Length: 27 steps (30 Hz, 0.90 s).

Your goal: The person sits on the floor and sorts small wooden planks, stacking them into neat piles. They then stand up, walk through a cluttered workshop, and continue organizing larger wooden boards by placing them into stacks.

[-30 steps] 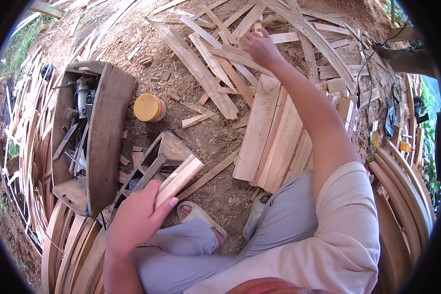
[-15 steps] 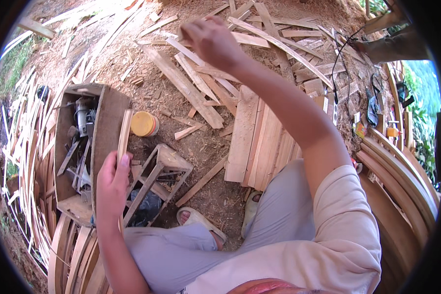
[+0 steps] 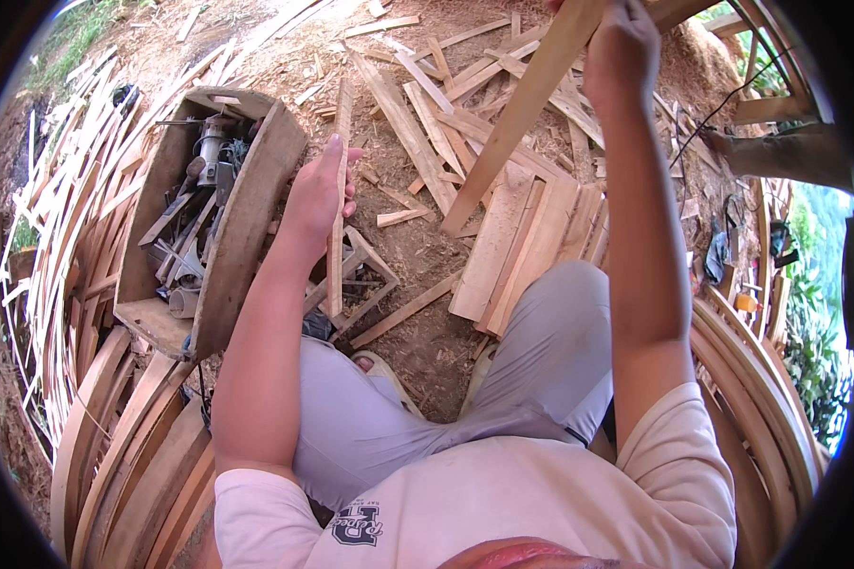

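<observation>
My left hand (image 3: pixel 315 201) is closed around a narrow wooden strip (image 3: pixel 338 248), which stands nearly upright in the view above the small wooden stool (image 3: pixel 375 268). At the top, my right hand (image 3: pixel 624 57) grips the edge of a longer, wider wooden board (image 3: pixel 527 114). That board slants down to the left, its lower end over the scrap wood. Fingertips show at the board's other edge by the frame's top; whose they are I cannot tell. Between my knees and the scraps lies a stack of short planks (image 3: pixel 541 223).
A wooden toolbox (image 3: pixel 247 213) with tools stands at left, beside a heap of thin strips (image 3: pixel 66 266). Curved wooden pieces (image 3: pixel 142 446) lie at lower left, more curved pieces (image 3: pixel 759 379) at right. Scrap wood (image 3: pixel 417 142) litters the ground ahead. A dark cable (image 3: pixel 697 123) hangs at upper right.
My right hand has moved right from over the scraps and now holds the wide board. My left hand has risen rightward with its strip. The yellow-lidded tub is now out of sight.
</observation>
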Each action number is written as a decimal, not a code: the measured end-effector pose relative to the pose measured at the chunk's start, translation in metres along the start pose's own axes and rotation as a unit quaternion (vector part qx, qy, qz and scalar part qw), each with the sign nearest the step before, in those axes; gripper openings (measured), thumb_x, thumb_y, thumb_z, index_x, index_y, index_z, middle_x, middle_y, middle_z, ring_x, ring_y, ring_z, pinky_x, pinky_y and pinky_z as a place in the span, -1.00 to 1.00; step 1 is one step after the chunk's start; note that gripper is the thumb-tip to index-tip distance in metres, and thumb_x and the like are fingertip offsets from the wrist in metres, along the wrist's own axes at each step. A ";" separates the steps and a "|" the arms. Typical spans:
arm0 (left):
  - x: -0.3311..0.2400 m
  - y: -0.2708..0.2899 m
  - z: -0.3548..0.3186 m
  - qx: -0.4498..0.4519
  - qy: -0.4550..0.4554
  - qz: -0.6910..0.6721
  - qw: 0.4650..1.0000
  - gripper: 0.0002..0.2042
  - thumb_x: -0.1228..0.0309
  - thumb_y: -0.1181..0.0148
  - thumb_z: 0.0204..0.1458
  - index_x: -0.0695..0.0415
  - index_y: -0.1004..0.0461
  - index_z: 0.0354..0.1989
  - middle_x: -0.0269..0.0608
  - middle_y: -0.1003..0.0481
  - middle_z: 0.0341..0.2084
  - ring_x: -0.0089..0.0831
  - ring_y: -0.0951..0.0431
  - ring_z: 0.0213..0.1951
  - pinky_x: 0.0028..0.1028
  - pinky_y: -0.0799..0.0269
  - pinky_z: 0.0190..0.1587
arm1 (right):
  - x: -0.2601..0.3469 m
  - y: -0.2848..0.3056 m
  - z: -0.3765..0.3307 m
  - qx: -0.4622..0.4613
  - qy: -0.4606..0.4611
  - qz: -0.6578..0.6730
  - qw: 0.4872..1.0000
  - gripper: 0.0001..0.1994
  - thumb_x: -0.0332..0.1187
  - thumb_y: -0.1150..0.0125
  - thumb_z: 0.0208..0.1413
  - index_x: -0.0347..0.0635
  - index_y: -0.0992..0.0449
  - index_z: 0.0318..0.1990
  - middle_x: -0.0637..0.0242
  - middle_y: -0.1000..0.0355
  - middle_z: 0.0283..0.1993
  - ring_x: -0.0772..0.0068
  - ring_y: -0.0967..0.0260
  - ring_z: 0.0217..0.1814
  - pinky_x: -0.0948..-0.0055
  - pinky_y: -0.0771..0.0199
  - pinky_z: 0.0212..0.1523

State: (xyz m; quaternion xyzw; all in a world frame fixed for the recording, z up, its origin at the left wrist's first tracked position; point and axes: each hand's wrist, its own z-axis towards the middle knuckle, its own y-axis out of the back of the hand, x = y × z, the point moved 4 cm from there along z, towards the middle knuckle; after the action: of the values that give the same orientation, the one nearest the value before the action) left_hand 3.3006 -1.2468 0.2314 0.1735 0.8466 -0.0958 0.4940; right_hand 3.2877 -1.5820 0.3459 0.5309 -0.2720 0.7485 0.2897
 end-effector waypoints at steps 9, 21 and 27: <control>0.029 -0.061 -0.008 0.092 0.061 0.052 0.993 -0.52 0.02 0.22 0.35 0.23 -0.46 -0.09 -0.25 -0.45 -0.44 -0.47 -0.52 -0.33 -0.49 -0.52 -0.20 | -0.143 -0.024 -0.088 0.024 -0.407 0.165 0.898 -0.66 -0.35 0.25 0.36 -0.46 -0.28 0.09 -0.14 -0.38 -0.07 0.07 -0.51 -0.24 0.18 -0.69 -0.26; 0.067 -0.085 -0.034 0.161 0.127 0.160 0.965 -0.52 0.02 0.29 0.36 0.21 -0.40 -0.08 -0.23 -0.45 -0.40 -0.45 -0.51 -0.47 -0.44 -0.55 -0.31 | -0.178 0.019 -0.058 -0.090 -0.442 0.269 0.851 -0.66 -0.32 0.28 0.39 -0.41 -0.21 0.14 -0.13 -0.33 -0.06 0.05 -0.49 -0.22 0.10 -0.68 -0.23; 0.055 -0.107 -0.058 0.210 0.172 0.090 0.958 -0.47 -0.02 0.33 0.36 0.26 -0.36 -0.03 -0.22 -0.45 -0.41 -0.47 -0.44 -0.55 -0.49 -0.47 -0.41 | -0.197 0.029 -0.054 -0.123 -0.434 0.354 0.820 -0.67 -0.37 0.34 0.37 -0.42 -0.18 0.14 -0.12 -0.33 -0.09 0.06 -0.48 -0.24 0.12 -0.67 -0.19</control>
State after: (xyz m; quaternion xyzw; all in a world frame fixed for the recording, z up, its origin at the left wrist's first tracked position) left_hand 3.1872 -1.3154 0.2117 0.3625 0.8605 -0.1952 0.3000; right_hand 3.2853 -1.5916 0.1398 0.6279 -0.6283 0.4522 -0.0803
